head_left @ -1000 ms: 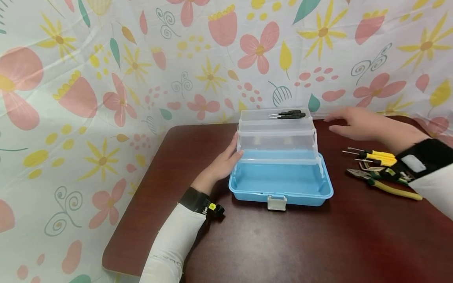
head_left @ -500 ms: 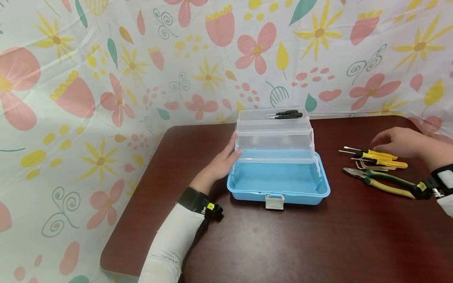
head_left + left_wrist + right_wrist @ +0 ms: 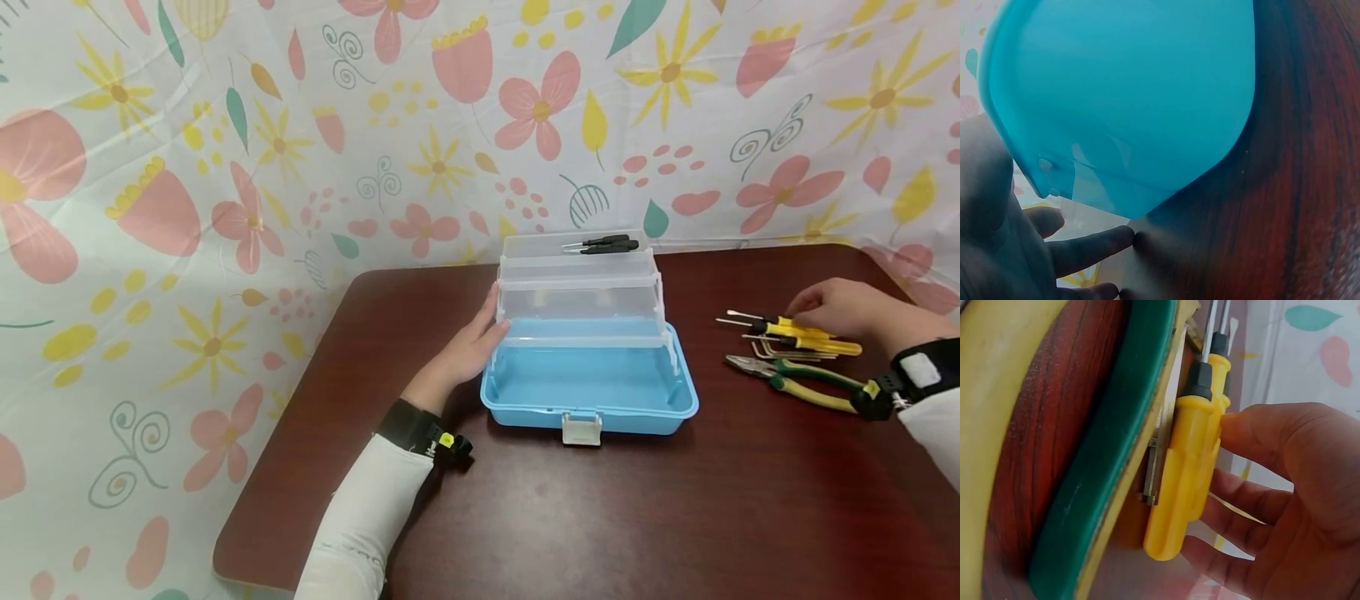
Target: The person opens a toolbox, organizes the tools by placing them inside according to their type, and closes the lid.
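Observation:
A light blue toolbox (image 3: 637,422) stands on the table with its clear stepped trays (image 3: 577,302) raised behind the bin. My left hand (image 3: 467,348) rests against the toolbox's left side, fingers extended; the left wrist view shows them beside the blue wall (image 3: 1135,81). To the right, several yellow-handled screwdrivers (image 3: 828,344) lie together. My right hand (image 3: 843,307) pinches a rear yellow screwdriver (image 3: 1217,434) by its handle, thumb on one side and fingers curled at the other. Another yellow screwdriver (image 3: 1177,469) lies in front of it. Part of the held handle is hidden.
Two small black screwdrivers (image 3: 609,246) lie in the top tray. Brass-coloured hex keys (image 3: 813,356) and green-and-yellow pliers (image 3: 813,392) lie just in front of the yellow screwdrivers. A flowered cloth (image 3: 420,108) hangs behind the dark red table (image 3: 570,517).
My right hand has moved from behind the tools, right and down, onto the yellow screwdrivers, and its fingers have closed on a handle. The left hand has stayed at the toolbox.

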A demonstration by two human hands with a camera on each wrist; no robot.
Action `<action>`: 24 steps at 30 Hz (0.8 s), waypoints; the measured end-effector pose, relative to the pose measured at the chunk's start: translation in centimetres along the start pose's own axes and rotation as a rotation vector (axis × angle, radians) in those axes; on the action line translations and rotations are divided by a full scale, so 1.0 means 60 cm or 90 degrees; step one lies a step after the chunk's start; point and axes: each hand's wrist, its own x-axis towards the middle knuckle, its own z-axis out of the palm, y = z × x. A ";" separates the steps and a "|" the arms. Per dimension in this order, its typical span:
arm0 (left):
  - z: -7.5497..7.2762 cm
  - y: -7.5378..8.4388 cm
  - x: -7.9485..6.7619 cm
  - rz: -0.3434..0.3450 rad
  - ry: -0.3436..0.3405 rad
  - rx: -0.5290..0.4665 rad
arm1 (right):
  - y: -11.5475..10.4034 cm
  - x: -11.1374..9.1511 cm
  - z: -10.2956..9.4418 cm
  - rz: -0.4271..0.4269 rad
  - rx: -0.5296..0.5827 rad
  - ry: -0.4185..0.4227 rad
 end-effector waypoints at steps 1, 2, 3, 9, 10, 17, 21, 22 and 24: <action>0.000 0.000 0.000 0.000 -0.001 -0.001 | 0.003 0.001 0.001 0.003 0.006 -0.002; 0.000 0.001 -0.001 0.001 -0.002 -0.002 | 0.005 0.003 0.002 0.004 0.010 -0.003; 0.000 0.002 -0.001 0.000 -0.003 -0.004 | 0.008 0.004 0.003 0.006 0.015 -0.003; -0.002 0.006 -0.001 -0.004 -0.004 -0.003 | 0.012 0.009 0.005 0.010 0.026 0.010; -0.003 0.006 -0.001 -0.003 -0.003 -0.003 | 0.012 0.010 0.005 0.012 0.028 0.012; -0.003 0.007 -0.001 -0.004 -0.003 -0.005 | 0.009 0.013 0.003 0.016 0.025 0.019; -0.002 0.007 0.000 -0.013 -0.002 -0.001 | 0.012 0.016 0.006 0.017 0.021 0.023; -0.002 0.006 -0.001 -0.015 -0.002 -0.001 | 0.012 0.017 0.007 0.018 0.020 0.025; -0.001 0.006 -0.001 -0.015 -0.001 -0.001 | 0.013 0.018 0.008 0.016 0.015 0.029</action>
